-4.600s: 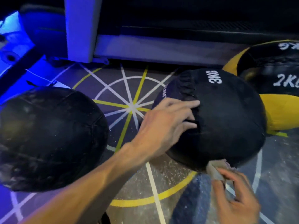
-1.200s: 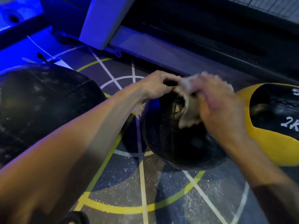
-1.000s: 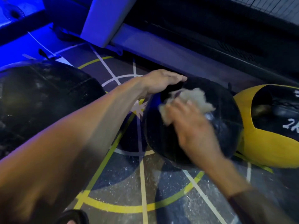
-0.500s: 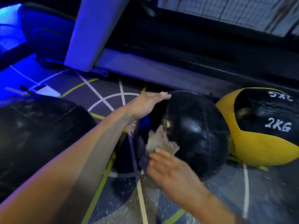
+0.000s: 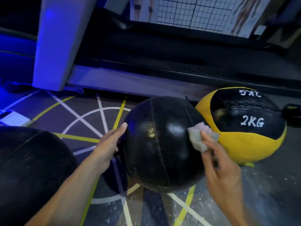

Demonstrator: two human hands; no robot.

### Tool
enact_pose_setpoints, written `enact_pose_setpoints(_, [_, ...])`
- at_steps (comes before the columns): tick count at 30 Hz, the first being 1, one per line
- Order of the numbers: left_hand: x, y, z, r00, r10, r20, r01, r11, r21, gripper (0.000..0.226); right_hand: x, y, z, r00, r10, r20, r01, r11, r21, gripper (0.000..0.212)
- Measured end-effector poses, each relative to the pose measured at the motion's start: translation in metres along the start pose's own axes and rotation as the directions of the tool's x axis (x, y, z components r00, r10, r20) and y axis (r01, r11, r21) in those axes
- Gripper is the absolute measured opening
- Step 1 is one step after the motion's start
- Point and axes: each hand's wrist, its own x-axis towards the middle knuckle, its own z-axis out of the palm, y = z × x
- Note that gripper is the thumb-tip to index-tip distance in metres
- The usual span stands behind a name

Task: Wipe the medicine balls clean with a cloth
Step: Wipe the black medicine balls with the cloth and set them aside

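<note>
The black medicine ball (image 5: 162,144) sits on the floor between both hands. The right hand (image 5: 219,170) pinches a cloth (image 5: 200,136) against its right side; the left hand (image 5: 107,147), fingers straight, braces its left side. A yellow 2KG ball (image 5: 244,144) lies beyond the right hand.

left hand (image 5: 109,145): fingers straight, palm flat | right hand (image 5: 218,167): fingers pinching, forearm reaching forward

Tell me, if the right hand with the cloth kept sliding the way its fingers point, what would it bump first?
Probably the yellow 2KG ball, just beyond the cloth; depth is unclear.
</note>
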Motion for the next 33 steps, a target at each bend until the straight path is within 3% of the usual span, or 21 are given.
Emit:
enact_pose_setpoints(5, [-0.001,-0.01,-0.008,0.979,-0.187,0.076,0.19,0.981,-0.041,0.091,0.043,0.036,-0.012,0.924,0.383,0.0,-0.383,0.924,0.018,0.015])
enact_pose_setpoints(10, [-0.003,-0.016,-0.007,0.974,-0.193,0.122,0.201,0.978,-0.057,0.068,0.058,0.054,-0.014,0.836,0.547,0.045,-0.538,0.799,0.27,0.016])
enact_pose_setpoints(15, [-0.013,0.006,0.002,0.991,-0.051,0.126,0.052,0.999,-0.004,0.07,0.051,0.061,-0.014,0.799,0.6,0.028,-0.558,0.725,0.403,0.035])
enact_pose_setpoints(19, [-0.031,0.056,0.003,0.979,0.158,0.129,-0.177,0.972,0.154,0.05,0.042,0.06,0.002,0.751,0.65,0.117,-0.592,0.584,0.555,0.032])
enact_pose_setpoints(22, [-0.032,0.087,-0.003,0.958,0.278,0.07,-0.285,0.893,0.348,0.062,0.043,0.058,0.027,0.708,0.678,0.201,-0.645,0.503,0.575,0.031])
enact_pose_setpoints(24, [-0.025,0.091,-0.009,0.957,0.289,0.01,-0.267,0.868,0.419,0.07,0.04,0.058,0.046,0.668,0.702,0.245,-0.702,0.487,0.52,0.024])
enact_pose_setpoints(26, [-0.019,0.088,-0.012,0.961,0.277,0.012,-0.256,0.869,0.424,0.055,0.037,0.063,0.055,0.652,0.727,0.217,-0.724,0.511,0.464,0.019])
enact_pose_setpoints(29, [-0.008,0.081,-0.014,0.943,0.328,0.06,-0.313,0.808,0.498,0.041,0.036,0.055,0.055,0.748,0.663,0.045,-0.611,0.66,0.437,0.022])
enact_pose_setpoints(33, [0.006,0.078,-0.01,0.935,0.339,0.107,-0.334,0.733,0.592,0.051,0.05,0.008,0.05,0.95,0.275,-0.15,-0.231,0.938,0.258,0.013])
